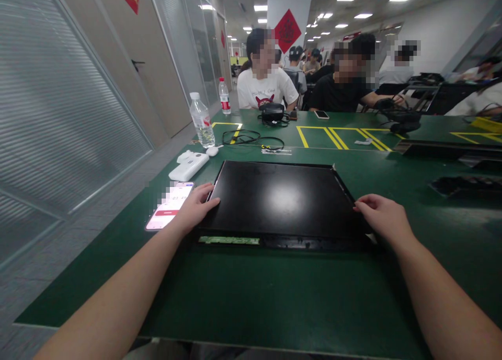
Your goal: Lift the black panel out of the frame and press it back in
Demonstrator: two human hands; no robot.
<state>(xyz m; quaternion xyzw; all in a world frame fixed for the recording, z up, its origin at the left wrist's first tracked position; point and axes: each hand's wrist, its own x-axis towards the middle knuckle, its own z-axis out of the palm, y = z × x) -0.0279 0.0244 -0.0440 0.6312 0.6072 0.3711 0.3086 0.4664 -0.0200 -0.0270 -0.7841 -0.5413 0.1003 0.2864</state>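
Observation:
A flat black screen panel lies on the green table in front of me, with a green circuit strip showing along its near edge. My left hand rests on the panel's near left corner, fingers curled over the edge. My right hand lies on the panel's near right corner, fingers bent down onto it. Both hands touch the panel; neither lifts it.
A phone with a lit screen lies left of my left hand, a white device and a water bottle beyond it. Black cables and yellow floor-tape marks sit further back. Two people sit across the table.

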